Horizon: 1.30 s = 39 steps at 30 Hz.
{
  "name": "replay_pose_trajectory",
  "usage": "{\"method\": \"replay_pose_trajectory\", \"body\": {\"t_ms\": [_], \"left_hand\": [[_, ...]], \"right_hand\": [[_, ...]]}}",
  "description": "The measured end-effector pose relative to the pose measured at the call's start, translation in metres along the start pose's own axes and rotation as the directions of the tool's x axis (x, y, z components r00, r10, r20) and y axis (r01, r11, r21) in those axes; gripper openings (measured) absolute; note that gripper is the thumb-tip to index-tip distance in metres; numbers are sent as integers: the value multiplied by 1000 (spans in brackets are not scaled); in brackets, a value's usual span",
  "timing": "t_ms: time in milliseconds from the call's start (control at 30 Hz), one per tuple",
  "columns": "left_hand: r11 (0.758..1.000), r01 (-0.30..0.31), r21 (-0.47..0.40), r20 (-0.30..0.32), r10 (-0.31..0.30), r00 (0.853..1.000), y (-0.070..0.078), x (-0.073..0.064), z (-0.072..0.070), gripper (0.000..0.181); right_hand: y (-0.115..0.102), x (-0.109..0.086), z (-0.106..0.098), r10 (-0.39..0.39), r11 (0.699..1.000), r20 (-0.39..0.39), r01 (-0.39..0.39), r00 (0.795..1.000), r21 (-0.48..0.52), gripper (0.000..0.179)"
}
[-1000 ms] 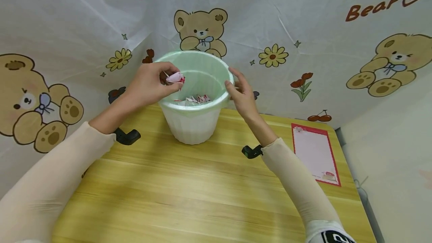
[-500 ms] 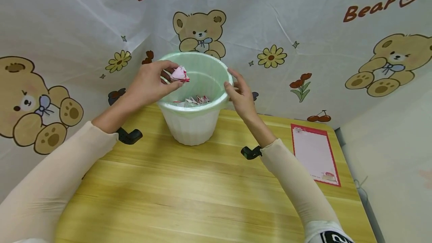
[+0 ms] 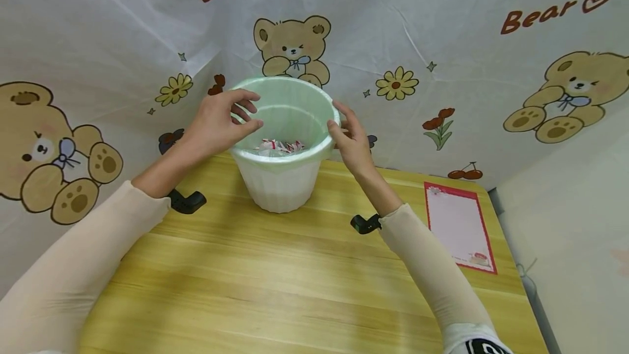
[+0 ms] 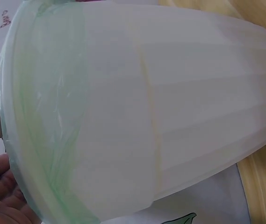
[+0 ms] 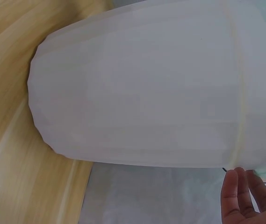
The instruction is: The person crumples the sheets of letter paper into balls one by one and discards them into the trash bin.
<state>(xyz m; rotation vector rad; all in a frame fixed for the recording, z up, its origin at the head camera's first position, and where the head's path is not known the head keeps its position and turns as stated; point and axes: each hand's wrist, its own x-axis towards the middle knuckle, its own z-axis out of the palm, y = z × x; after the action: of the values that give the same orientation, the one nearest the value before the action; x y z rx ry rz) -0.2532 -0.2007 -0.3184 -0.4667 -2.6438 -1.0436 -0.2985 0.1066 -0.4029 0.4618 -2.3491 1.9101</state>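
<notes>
A white trash can point(image 3: 278, 190) with a pale green liner bag point(image 3: 295, 104) folded over its rim stands upright on the table. Over the left side of its opening hovers my left hand point(image 3: 216, 122), fingers spread from the thumb and nothing between them. My right hand point(image 3: 354, 143) holds the rim on the right, thumb at the lip and fingers along the outer wall. In the right wrist view, those fingers point(image 5: 245, 193) lie against the side of the can. Crumpled red-and-white paper point(image 3: 271, 145) lies on other scraps point(image 3: 295, 147) inside the bag.
A red-bordered sheet of paper point(image 3: 461, 225) lies on the right of the wooden table point(image 3: 275, 288). Behind the can hangs a bear-print cloth point(image 3: 373, 26). Black wrist-camera mounts point(image 3: 188, 202) stick out below both wrists.
The crumpled paper has left my left hand and dropped into the can, and the left fingers have spread. My right hand stays at the rim.
</notes>
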Motion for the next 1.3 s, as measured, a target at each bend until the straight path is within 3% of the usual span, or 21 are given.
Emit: {"method": "replay_pose_trajectory", "body": {"t_ms": [367, 567, 767, 1000, 1300], "left_hand": [[999, -8, -36, -31, 7, 999, -2, -4, 2, 41], [992, 61, -114, -48, -67, 997, -3, -14, -3, 38], [980, 42, -196, -142, -70, 987, -4, -24, -8, 36], [972, -1, -235, -216, -51, 975, -5, -35, -8, 33], [911, -1, -413, -226, -101, 969, -6, -59, -13, 31]], "right_hand": [[1, -1, -2, -8, 999, 1, 8, 1000, -35, 53], [2, -5, -7, -39, 998, 49, 41, 998, -39, 55], [9, -8, -19, -78, 996, 33, 79, 996, -46, 59], [24, -14, -51, -107, 994, -21, 107, 994, -14, 54], [61, -44, -87, -66, 998, -122, 65, 990, -18, 39]]}}
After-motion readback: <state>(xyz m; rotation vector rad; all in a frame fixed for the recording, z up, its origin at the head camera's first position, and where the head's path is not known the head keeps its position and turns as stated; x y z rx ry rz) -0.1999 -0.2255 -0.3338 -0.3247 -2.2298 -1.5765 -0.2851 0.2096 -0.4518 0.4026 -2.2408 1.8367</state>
